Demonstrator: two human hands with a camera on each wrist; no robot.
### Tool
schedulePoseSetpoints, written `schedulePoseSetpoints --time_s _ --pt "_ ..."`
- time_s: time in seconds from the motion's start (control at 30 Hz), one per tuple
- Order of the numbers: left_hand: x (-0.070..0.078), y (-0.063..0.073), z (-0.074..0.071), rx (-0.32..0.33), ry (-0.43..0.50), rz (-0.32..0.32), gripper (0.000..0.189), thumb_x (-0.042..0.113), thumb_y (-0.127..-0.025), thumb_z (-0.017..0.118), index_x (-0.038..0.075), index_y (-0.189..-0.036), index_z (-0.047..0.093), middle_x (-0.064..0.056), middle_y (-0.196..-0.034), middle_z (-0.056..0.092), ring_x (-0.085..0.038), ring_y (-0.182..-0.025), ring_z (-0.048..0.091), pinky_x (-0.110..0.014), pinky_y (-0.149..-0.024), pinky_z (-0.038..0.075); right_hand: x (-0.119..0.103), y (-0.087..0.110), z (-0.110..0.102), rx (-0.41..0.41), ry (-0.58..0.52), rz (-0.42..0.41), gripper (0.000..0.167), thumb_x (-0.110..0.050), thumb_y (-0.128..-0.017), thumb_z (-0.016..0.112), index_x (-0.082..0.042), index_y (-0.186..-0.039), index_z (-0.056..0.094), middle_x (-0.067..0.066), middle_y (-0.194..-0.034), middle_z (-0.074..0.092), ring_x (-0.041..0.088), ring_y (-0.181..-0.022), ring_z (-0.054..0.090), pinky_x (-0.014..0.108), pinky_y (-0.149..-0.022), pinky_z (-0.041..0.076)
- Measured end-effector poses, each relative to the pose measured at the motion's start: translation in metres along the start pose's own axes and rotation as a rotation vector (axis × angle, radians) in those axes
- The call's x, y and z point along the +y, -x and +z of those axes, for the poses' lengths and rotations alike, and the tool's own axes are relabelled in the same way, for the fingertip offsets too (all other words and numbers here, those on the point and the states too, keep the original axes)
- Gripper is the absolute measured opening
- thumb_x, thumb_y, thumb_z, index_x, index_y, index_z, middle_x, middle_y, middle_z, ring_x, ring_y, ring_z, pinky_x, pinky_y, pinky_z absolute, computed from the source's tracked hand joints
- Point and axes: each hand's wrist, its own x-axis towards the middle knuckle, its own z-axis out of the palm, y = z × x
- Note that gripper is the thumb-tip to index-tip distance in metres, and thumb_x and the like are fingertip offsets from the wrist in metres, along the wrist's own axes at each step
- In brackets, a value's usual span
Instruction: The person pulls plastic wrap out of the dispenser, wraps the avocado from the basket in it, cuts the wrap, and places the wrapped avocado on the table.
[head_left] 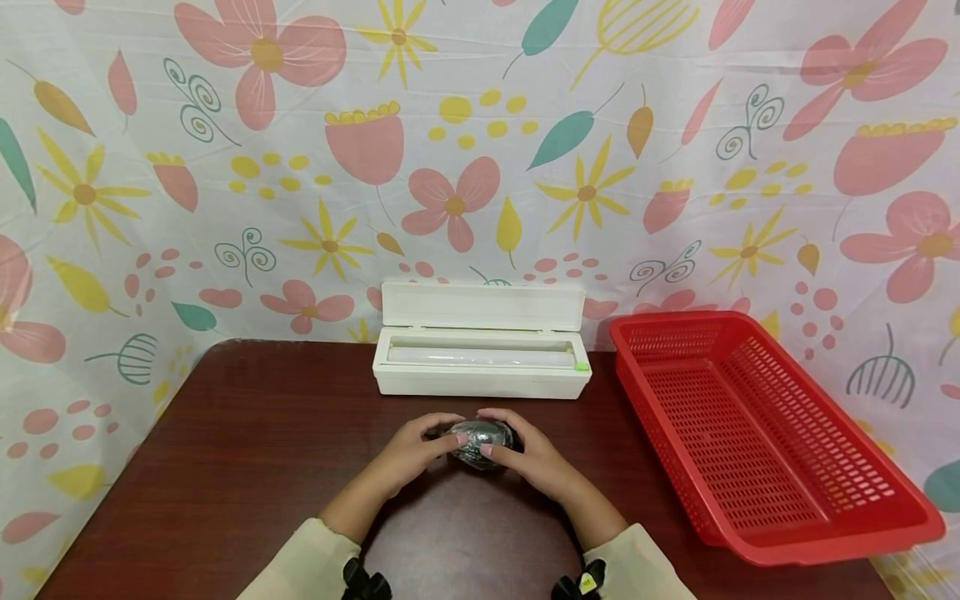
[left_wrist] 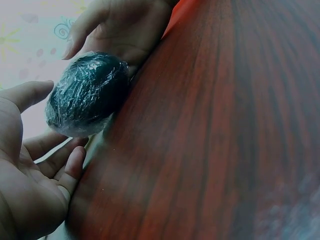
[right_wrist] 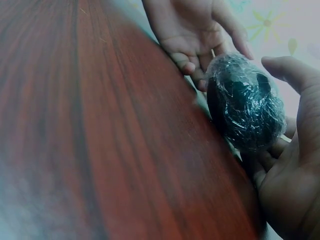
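A dark, oval object wrapped in crinkled clear plastic film (head_left: 481,444) is held between both hands over the middle of the table. My left hand (head_left: 411,454) grips its left side, thumb on the near face and fingers round the far side. From the right, my right hand (head_left: 537,457) holds it the same way, thumb in front. In the left wrist view the wrapped oval (left_wrist: 89,95) looks glossy, dark green to black, with loose film at its end. Both wrist views show it close to the tabletop; whether it touches the table I cannot tell.
Behind the hands stands a white cling film box (head_left: 480,382), lid raised, with a film roll inside and a green tab at its right. A red perforated plastic basket (head_left: 723,533) stands at the right. The brown wooden table (head_left: 247,467) ends at a flower-patterned cloth (head_left: 450,125).
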Motion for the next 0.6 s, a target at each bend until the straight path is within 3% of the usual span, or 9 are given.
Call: schedulePoseSetpoints --time_s 0.37,0.6 --pt "0.0011 -0.0002 0.0007 -0.008 0.045 -0.017 0.045 0.037 -0.094 0.07 0.014 -0.132 0.065 -0.012 -0.13 0.064 -0.021 -0.107 0.061 -0.033 -0.086 0.055 0.0001 -0.0004 0.0002 0.038 -0.032 -0.021 0.049 -0.021 -0.097 0.066 -0.012 -0.144 0.053 0.009 -0.146 0.055 0.026 -0.134 0.05 0.02 -0.104 0.041" --pt "0.0017 0.0002 0.0027 0.039 0.06 -0.051 0.044 0.041 -0.097 0.065 0.014 -0.131 0.065 -0.011 -0.123 0.066 -0.022 -0.093 0.063 -0.031 -0.075 0.05 0.0033 -0.0014 0.0022 0.087 -0.076 -0.062 0.042 -0.017 -0.099 0.062 -0.009 -0.14 0.056 0.015 -0.144 0.057 0.033 -0.137 0.048 0.017 -0.106 0.04"
